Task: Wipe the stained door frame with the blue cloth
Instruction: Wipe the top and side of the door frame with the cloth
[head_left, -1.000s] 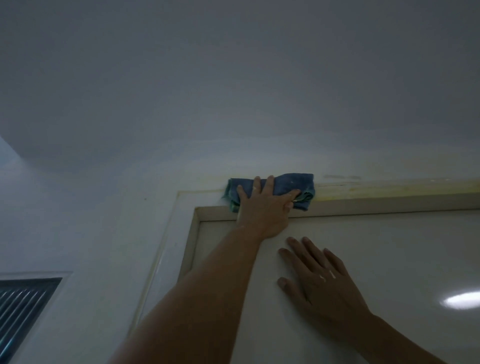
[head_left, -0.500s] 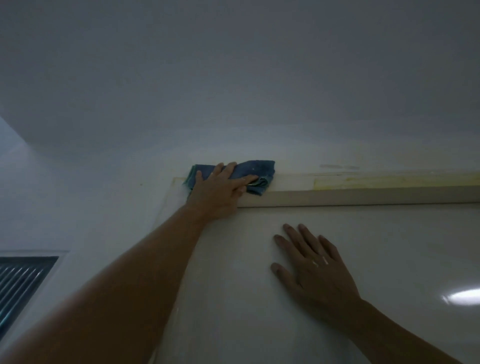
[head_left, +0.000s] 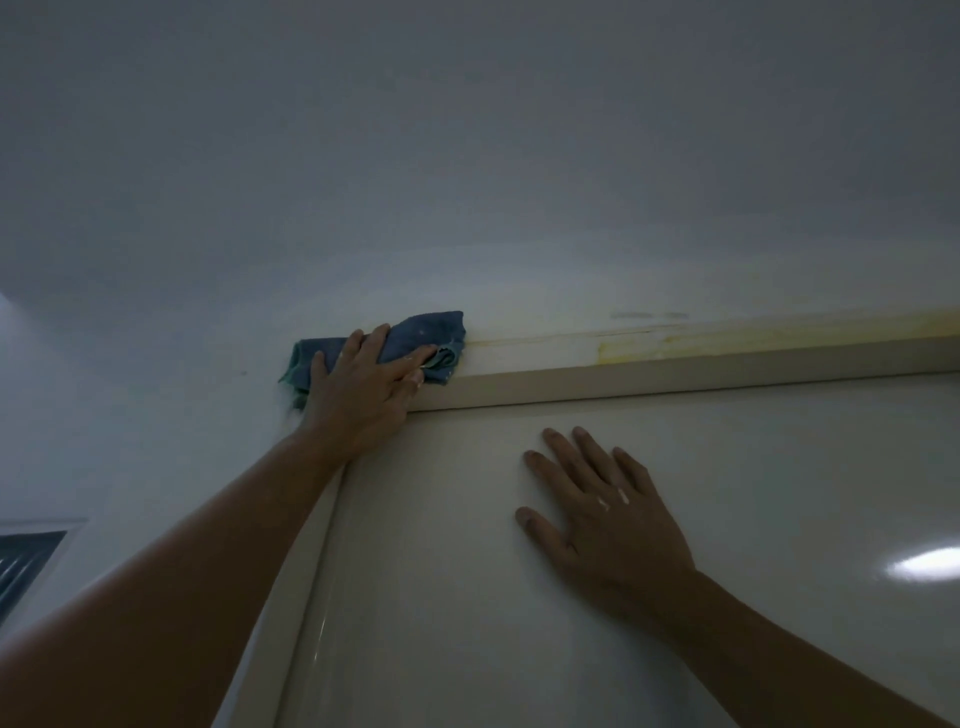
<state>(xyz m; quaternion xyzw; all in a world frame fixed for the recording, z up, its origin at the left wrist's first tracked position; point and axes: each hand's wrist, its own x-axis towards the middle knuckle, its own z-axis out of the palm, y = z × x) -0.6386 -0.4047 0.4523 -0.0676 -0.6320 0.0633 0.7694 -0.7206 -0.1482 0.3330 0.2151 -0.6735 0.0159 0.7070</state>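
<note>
My left hand (head_left: 363, 389) presses a folded blue cloth (head_left: 426, 335) against the top left corner of the cream door frame (head_left: 649, 371), fingers spread over the cloth. Yellowish stains (head_left: 701, 345) streak the frame's upper strip to the right of the cloth. My right hand (head_left: 602, 514) lies flat on the glossy door panel (head_left: 779, 493) below the frame, fingers apart and holding nothing.
The white wall (head_left: 156, 415) runs left of the frame, with a dark louvred vent (head_left: 26, 566) at the lower left. The ceiling (head_left: 467, 130) fills the upper half. A light glare (head_left: 924, 564) reflects on the door at the right.
My left hand has slid the cloth leftward along the top of the frame to its corner. My right hand has stayed flat on the door.
</note>
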